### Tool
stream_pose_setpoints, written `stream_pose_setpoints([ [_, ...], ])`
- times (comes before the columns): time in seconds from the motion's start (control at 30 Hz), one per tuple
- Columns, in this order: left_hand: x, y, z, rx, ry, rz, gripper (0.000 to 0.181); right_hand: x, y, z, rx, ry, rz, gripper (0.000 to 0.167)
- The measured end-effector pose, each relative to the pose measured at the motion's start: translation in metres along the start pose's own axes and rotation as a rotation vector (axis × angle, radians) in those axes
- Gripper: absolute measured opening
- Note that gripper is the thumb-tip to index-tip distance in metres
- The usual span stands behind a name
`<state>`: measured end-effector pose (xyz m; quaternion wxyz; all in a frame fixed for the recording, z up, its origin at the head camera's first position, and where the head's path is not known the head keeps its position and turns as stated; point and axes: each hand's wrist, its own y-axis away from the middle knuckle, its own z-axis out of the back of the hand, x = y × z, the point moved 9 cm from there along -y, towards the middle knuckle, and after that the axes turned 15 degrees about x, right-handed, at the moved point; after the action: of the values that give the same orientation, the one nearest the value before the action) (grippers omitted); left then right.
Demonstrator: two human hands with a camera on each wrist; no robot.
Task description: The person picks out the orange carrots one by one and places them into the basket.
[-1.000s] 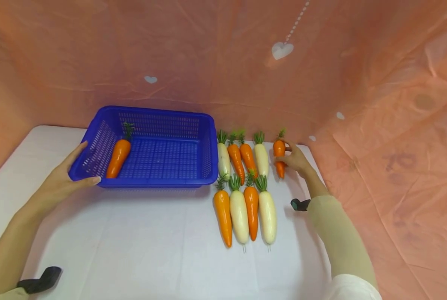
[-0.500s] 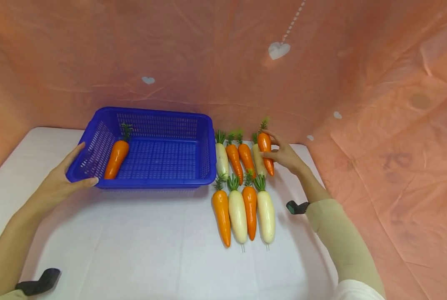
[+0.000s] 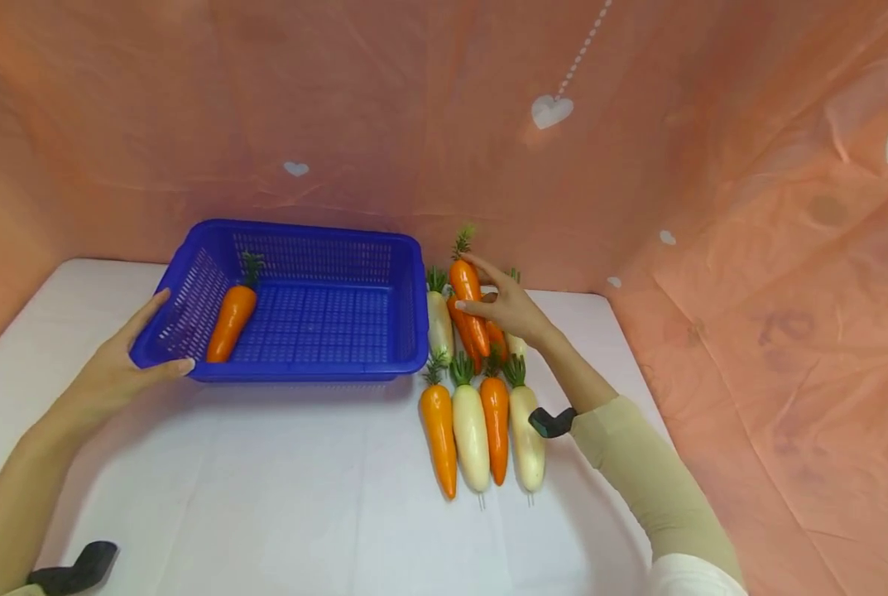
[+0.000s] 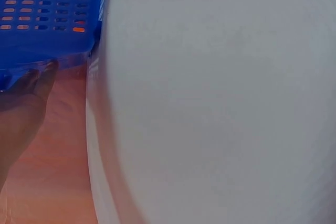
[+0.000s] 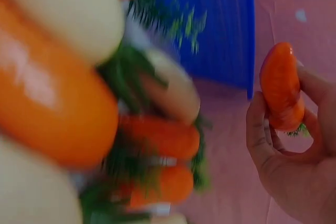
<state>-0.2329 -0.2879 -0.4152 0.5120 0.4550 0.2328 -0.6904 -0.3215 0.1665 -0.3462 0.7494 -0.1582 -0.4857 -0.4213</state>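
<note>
The blue basket (image 3: 309,372) stands at the left of the white table, one carrot (image 3: 232,323) lying inside near its left wall. My left hand (image 3: 127,356) grips the basket's left rim, thumb at the front corner; the left wrist view shows the fingers (image 4: 39,80) at the rim of the basket (image 4: 47,51). My right hand (image 3: 506,308) pinches a carrot (image 3: 466,281) above the back row, just right of the basket. In the right wrist view that carrot (image 5: 282,85) sits between thumb and fingers of the right hand (image 5: 294,161). The held carrot partly hides those behind it.
A back row of white radishes (image 3: 439,327) and carrots lies against the basket's right side. In front of it is a row with two carrots (image 3: 439,439) and two white radishes (image 3: 471,439). An orange cloth (image 3: 414,108) hangs behind the table (image 3: 280,497).
My right hand has lifted the carrot from the right end of the back row and carried it left, over the other vegetables. My left hand has stayed on the basket.
</note>
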Motion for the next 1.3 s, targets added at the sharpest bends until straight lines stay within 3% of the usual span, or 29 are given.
stream_pose_setpoints([
  [0.23,-0.001,0.001,0.003,0.023,-0.049,0.061,0.097,0.019,-0.037,-0.026,0.015,0.067,0.091,0.071],
  [0.47,-0.003,0.005,0.007,0.019,-0.085,0.104,0.099,0.042,-0.065,-0.048,0.068,0.118,0.044,0.07],
  [0.73,-0.001,0.002,0.003,0.066,-0.085,0.125,0.103,0.052,-0.094,-0.069,0.07,0.111,-0.016,0.073],
  [1.03,-0.005,-0.001,-0.001,0.057,-0.062,0.092,0.103,0.06,-0.128,-0.107,0.148,0.053,-0.041,0.075],
  [1.3,-0.004,-0.001,-0.003,0.057,-0.046,0.076,0.103,0.065,-0.151,-0.139,0.232,-0.109,-0.064,0.079],
])
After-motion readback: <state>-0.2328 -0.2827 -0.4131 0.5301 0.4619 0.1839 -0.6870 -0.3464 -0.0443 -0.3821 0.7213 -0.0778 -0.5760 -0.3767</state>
